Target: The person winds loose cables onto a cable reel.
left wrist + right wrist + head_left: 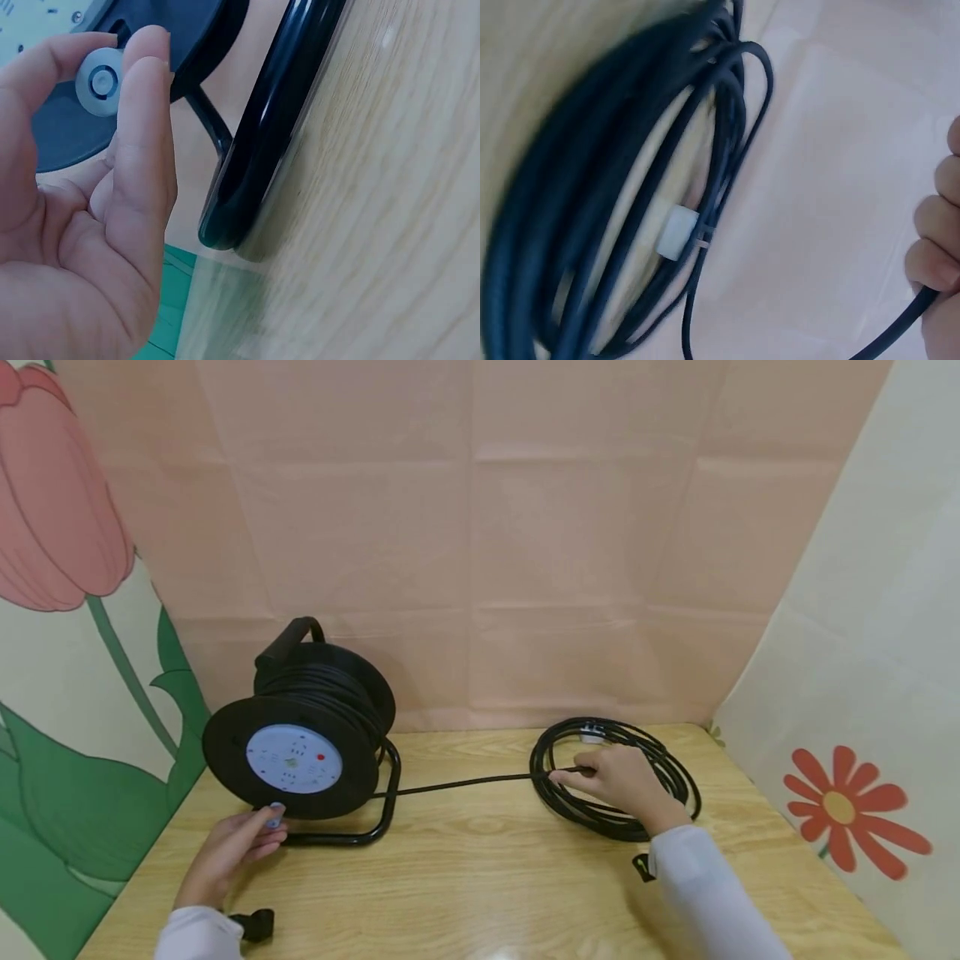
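Observation:
A black cable reel point(225, 760) with a pale blue socket face point(294, 758) stands on its tube frame point(337, 839) at the left. Near the reel's lower rim, my left hand point(234, 850) pinches a small round grey knob point(99, 82) between thumb and fingers. Black cable point(465, 783) runs from the reel rightward across the table to my right hand point(618, 781), whose curled fingers grip it. Under that hand lies a loose coil of cable point(558, 806). Inside the coil sits a white plug point(592, 734), also seen as a white block point(678, 232) in the right wrist view.
Everything stands on a light wood table point(465, 885). A pink cloth backdrop point(465, 543) rises behind it, with flower-patterned panels at both sides. Dark straps show beside the left wrist point(257, 925) and the right sleeve point(642, 867). The reel's carrying handle point(288, 643) juts up at the top.

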A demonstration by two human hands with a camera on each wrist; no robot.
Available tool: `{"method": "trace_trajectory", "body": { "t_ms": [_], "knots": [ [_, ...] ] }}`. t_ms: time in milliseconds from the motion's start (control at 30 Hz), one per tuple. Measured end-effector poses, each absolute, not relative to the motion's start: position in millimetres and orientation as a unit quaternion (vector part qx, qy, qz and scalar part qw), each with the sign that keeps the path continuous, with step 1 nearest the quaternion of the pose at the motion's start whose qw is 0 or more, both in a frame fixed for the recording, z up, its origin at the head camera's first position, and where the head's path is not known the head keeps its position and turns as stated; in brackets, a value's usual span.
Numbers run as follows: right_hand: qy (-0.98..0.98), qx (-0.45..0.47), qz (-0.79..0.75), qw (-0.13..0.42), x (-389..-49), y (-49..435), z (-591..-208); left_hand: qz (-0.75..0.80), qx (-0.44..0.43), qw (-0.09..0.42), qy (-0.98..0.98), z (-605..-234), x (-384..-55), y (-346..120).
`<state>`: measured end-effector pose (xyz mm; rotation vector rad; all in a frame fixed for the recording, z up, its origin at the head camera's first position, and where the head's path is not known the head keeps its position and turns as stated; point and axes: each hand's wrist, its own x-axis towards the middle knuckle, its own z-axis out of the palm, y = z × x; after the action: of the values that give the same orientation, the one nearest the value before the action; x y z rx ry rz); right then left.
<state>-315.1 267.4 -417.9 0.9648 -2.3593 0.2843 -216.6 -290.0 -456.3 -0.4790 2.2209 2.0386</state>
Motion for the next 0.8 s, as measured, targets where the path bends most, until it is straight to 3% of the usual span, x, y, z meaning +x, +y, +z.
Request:
{"method": "trace_trajectory", "body": {
  "t_ms": [67, 200, 600, 800],
  "knots": [
    [-0.861, 0.376, 0.096, 0.328, -317, 267, -412, 0.675, -0.161, 0.042, 0.719, -457, -217, -290],
    [-0.853, 0.376, 0.096, 0.349, -319, 264, -406, 0.688, -0.161, 0.040, 0.707, -458, -216, -292],
    [-0.873, 0.358, 0.114, 0.310, -315, 257, -410, 0.739, -0.158, 0.015, 0.655, -451, -212, -300],
    [-0.889, 0.345, 0.117, 0.278, -313, 257, -414, 0.783, -0.152, -0.035, 0.603, -445, -210, -304]
  ]
}}
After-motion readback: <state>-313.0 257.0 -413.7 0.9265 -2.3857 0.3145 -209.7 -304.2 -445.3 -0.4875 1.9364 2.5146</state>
